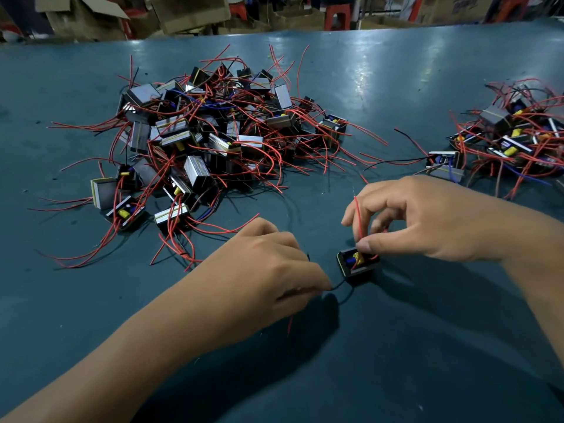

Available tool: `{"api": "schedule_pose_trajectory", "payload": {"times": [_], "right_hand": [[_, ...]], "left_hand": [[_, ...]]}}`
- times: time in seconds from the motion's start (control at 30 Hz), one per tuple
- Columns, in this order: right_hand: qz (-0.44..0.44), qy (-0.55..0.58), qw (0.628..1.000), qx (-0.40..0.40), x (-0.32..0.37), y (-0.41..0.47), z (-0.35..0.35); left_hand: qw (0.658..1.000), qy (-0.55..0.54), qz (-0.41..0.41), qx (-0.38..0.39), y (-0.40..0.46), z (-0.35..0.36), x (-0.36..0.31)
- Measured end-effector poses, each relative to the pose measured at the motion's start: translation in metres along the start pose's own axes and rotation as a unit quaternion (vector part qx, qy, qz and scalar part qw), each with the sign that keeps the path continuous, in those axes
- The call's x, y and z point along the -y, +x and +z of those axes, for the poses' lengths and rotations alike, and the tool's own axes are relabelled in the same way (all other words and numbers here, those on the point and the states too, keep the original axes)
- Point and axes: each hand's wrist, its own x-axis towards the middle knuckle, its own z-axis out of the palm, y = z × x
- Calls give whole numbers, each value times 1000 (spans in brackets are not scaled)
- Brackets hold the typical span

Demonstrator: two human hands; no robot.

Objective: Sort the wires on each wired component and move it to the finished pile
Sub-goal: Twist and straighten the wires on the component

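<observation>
A small black wired component (357, 264), with a yellow part and blue and red wiring seen in its open top, is set on the dark teal table (427, 331) near its near-middle, between the two hands. The right hand (427, 218) is held over it with fingers curled, and a red wire (359, 219) rising from the component is pinched between thumb and forefinger. The left hand (262, 270) is placed just left of the component, its curled fingers closed on a thin black wire (338, 285) that runs to the component's near corner; a red wire end is seen under that hand. A large tangled pile of components (207, 138) with red, black and blue leads is heaped toward the far left of the table. A smaller pile (515, 135) lies at the right edge. Cardboard boxes (189, 10) and red stools (337, 15) are seen beyond the far edge. No legible brand, label or writing is made out.
</observation>
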Motion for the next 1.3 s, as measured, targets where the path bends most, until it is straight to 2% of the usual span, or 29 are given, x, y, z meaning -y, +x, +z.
{"api": "schedule_pose_trajectory", "payload": {"times": [0.2,0.57,0.8,0.97,1.1,1.23,1.3], "right_hand": [[9,40,998,48,0,-5,-4],[11,-19,1000,16,7,-1,5],[-4,-80,996,-29,16,3,17],[-22,-109,990,-86,28,8,37],[-13,-89,990,-106,27,12,49],[13,-60,991,-116,24,12,52],[23,-61,992,-111,23,12,52]], "left_hand": [[999,6,9,33,0,-1,-3],[999,10,12,37,0,-1,-5],[999,23,30,12,0,0,-3],[999,0,13,-46,1,-1,-4],[994,-46,-44,-94,2,-6,-1],[959,-146,-144,-195,-7,-25,16],[955,-185,-146,-183,-15,-36,27]]}}
